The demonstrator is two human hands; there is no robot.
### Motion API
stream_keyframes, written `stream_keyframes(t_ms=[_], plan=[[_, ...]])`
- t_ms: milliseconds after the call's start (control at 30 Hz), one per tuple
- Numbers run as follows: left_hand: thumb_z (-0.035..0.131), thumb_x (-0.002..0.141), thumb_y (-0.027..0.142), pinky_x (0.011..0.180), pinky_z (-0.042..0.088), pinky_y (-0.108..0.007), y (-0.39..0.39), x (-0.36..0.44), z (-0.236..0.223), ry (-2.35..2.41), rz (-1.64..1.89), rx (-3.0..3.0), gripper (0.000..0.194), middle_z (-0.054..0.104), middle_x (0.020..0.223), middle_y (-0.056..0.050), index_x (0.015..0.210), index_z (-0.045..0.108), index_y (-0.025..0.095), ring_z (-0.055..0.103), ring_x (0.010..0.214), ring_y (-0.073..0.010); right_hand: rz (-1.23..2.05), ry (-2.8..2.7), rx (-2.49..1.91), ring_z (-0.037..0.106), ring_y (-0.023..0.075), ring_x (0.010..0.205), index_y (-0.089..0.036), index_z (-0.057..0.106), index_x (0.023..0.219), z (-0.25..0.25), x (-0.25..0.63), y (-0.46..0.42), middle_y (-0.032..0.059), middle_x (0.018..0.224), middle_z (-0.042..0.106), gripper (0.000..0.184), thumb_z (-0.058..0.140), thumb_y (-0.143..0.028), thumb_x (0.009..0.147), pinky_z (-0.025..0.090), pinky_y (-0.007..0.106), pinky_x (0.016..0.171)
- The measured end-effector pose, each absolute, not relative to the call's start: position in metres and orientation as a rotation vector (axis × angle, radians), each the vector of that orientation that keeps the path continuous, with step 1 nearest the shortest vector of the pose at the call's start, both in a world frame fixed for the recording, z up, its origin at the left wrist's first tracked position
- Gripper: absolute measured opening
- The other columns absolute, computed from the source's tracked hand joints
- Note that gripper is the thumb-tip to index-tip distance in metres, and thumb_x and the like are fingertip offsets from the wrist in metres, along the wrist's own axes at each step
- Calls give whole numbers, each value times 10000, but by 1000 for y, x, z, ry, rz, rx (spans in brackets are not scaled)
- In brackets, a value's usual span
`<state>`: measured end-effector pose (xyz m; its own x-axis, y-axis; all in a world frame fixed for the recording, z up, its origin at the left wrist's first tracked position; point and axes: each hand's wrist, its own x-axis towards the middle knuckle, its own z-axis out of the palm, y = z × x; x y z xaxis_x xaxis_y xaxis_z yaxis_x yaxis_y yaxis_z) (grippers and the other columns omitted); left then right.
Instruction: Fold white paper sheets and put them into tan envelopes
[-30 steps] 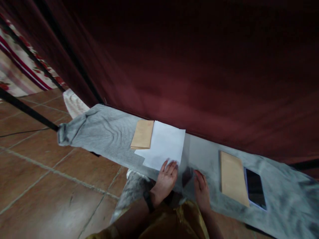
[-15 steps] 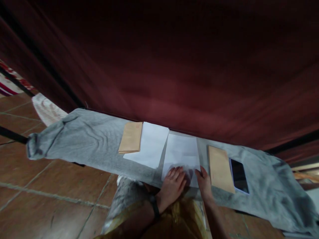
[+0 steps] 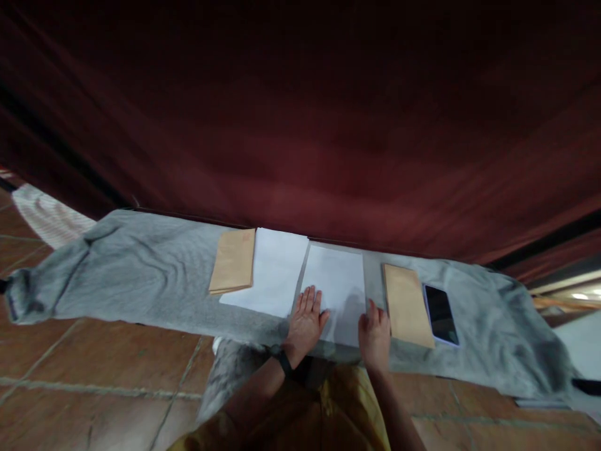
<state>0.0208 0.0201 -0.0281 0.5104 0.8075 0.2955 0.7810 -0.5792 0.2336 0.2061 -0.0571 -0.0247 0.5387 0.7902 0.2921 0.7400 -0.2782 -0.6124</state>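
Observation:
A white sheet of paper (image 3: 335, 275) lies flat on a grey cloth in front of me. Its lower left edge is under my left hand (image 3: 307, 319), which rests palm down with the fingers stretched out. At the sheet's lower right edge is my right hand (image 3: 374, 332). Its fingers are curled in and the thumb side touches the paper; whether anything is pinched inside is hidden. More white paper (image 3: 277, 269) lies to the left, partly under a small stack of brown envelopes (image 3: 233, 260). On the right, close to my right hand, lies another brown envelope stack (image 3: 408, 307).
A phone (image 3: 441, 314) lies right of the envelopes. The grey cloth (image 3: 150, 269) covers a long narrow surface with wrinkled ends. Behind its far edge hangs a dark red fabric (image 3: 300, 156). Below is a tiled floor (image 3: 122, 357).
My left hand has shifted leftward and up to the sheet's left edge, its fingers now spread. The right hand has curled its fingers at the right edge. The view has swung slightly right.

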Motion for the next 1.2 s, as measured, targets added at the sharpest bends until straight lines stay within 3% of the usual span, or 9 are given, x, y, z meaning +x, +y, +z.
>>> stream_keyframes(t_ms=[200,433,600,700,800,933,1200], plan=[[442,969,337,1197,318,-557,6,46,-31,1509,533,2645,605,359,1602,-173,1523,379,103,290,1504,-327,37,-1628,-1934,338,290,1457,-149,437,1479,-15,180,-17,165,1558,415,489,325,-280,1021,368,528,1130],[407,974,254,1198,335,-539,8,40,-36,1482,562,2709,577,370,1601,-149,1537,367,131,305,1502,-297,-48,-1885,-2015,215,315,1531,-238,616,1336,-30,187,-14,68,1587,418,418,401,-166,985,232,618,1187],[396,988,269,1194,354,-511,28,54,-33,1432,610,2716,565,394,1591,-135,1536,362,132,333,1491,-273,-102,-1755,-2118,276,341,1508,-174,484,1476,-38,185,-20,154,1613,343,480,408,-275,1013,273,599,1171],[371,1013,285,1216,326,-484,48,65,-28,1354,577,2739,531,391,1597,-113,1522,389,136,327,1495,-249,-116,-1691,-2169,344,326,1478,-134,481,1475,-39,187,-14,186,1587,381,485,372,-293,1030,299,559,1167],[343,1033,306,1230,301,-465,66,69,-23,1329,487,2751,499,418,1583,-95,1494,443,143,334,1492,-238,-108,-1650,-2163,399,285,1449,-93,520,1434,-34,198,0,189,1530,471,477,317,-269,1040,323,507,1167],[313,1042,318,1240,270,-468,86,71,-19,1316,381,2748,496,424,1580,-96,1486,463,153,331,1494,-245,-115,-1719,-2079,375,256,1464,-84,504,1448,-24,210,37,162,1537,470,499,278,-285,1052,311,469,1189],[320,1043,383,1217,195,-596,128,81,-19,1445,248,2710,530,290,1640,-138,1541,384,213,225,1529,-319,-117,-1794,-2132,393,271,1450,-170,496,1478,-25,218,98,142,1563,438,494,304,-361,1065,317,480,1177]])
